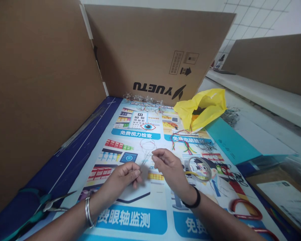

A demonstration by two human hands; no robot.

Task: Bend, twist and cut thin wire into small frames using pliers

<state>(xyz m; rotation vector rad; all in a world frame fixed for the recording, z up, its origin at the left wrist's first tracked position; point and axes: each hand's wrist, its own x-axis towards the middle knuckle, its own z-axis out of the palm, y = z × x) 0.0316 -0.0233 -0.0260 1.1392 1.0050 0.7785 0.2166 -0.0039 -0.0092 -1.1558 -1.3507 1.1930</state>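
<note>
My left hand [127,174], with silver bangles at its wrist, pinches a small bundle of thin metal wires [146,156] between thumb and forefinger. The wires fan upward toward my right hand [168,164], which wears a black wristband. Its thumb and forefinger are pressed together close to the upper wire ends, and what lies between them is too fine to make out. Just beyond the fingertips, a thin reddish loop [147,144] shows above the printed mat [155,197].
Teal-handled pliers [46,205] lie at left. On the right are a tape roll [210,170], small dark rings [232,174] and red carabiners [248,216]. Coloured threads [186,146] trail below a yellow bag [203,107]. Cardboard walls [150,43] stand behind and left.
</note>
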